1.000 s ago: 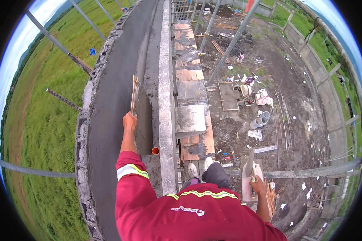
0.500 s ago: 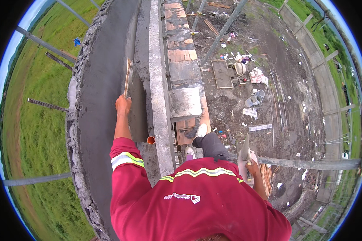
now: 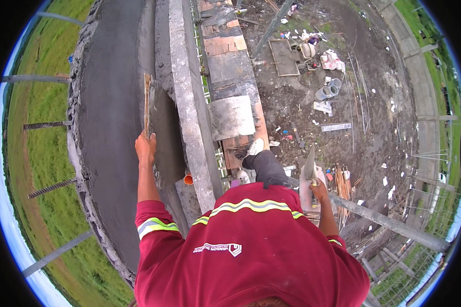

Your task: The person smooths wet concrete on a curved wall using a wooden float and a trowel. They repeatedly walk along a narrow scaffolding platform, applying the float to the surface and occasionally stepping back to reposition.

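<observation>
Currently, the two hands are working well apart. Left of the frame's middle, the left hand (image 3: 145,147) is clamping the near end of a flat board (image 3: 166,135), whose thin wooden edge is facing the wall and whose broad side is showing grey mortar smears. Right of the middle, the right hand (image 3: 319,192) is gripping a pointed trowel (image 3: 309,166) by its handle, the blade pointing toward the top of the frame. Just beyond the board's lower end, an orange pipe (image 3: 188,179) is poking up. A smooth grey wall (image 3: 112,102) with a ragged edge is curving down the left side, and a pale concrete beam (image 3: 189,102) is running from the top centre past the board. A patchy plank walkway (image 3: 230,66) is lying right of the beam, one white shoe (image 3: 256,147) resting near its lower end. Grey buckets (image 3: 329,91) are sitting on the ground at upper right; green grass (image 3: 51,169) is filling the far left.
</observation>
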### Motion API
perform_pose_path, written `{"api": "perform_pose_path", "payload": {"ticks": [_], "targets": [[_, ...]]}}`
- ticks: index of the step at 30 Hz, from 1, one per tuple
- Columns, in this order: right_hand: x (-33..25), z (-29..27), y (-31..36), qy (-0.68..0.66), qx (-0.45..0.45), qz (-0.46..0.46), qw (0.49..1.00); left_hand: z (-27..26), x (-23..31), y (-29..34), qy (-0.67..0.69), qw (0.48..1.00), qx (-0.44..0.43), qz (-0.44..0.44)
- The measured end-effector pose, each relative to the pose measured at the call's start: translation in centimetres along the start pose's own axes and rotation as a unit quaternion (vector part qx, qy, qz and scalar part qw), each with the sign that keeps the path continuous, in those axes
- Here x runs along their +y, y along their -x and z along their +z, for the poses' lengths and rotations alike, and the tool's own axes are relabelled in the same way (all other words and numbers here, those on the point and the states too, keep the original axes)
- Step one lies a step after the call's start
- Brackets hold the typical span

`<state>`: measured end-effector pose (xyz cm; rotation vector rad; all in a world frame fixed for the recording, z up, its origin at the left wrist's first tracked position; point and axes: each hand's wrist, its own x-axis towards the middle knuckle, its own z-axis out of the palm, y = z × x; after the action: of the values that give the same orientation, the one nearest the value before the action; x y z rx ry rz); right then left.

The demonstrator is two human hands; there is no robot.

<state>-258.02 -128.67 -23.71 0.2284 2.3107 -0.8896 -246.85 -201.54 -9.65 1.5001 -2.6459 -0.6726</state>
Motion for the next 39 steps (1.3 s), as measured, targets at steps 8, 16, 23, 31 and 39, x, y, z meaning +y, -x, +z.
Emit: {"api": "perform_pose_path", "payload": {"ticks": [8,16,23,31,39], "targets": [[-2.9,-1.4,-3.4,0.010,-0.035,0.028,0.999,-0.2,-0.7,-0.6,0.001,1.000,0.028,-0.010],[-6.9,-5.1,-4.1,0.031,-0.023,-0.027,0.999,0.7,-0.8,-0.4,-0.014,0.999,0.046,-0.015],[-7.7,-5.0,-4.8,0.008,0.019,-0.004,1.000,1.3,-0.1,-0.1,-0.038,0.998,0.041,-0.016],[-5.7,-3.0,-5.6,-0.081,0.036,0.011,0.996,2.0,-0.1,-0.1,-0.033,0.997,0.063,-0.041],[-7.8,-4.0,-15.2,-0.012,0.022,-0.032,0.999,-1.8,-0.3,-2.0,0.051,0.997,0.013,-0.047]]}}
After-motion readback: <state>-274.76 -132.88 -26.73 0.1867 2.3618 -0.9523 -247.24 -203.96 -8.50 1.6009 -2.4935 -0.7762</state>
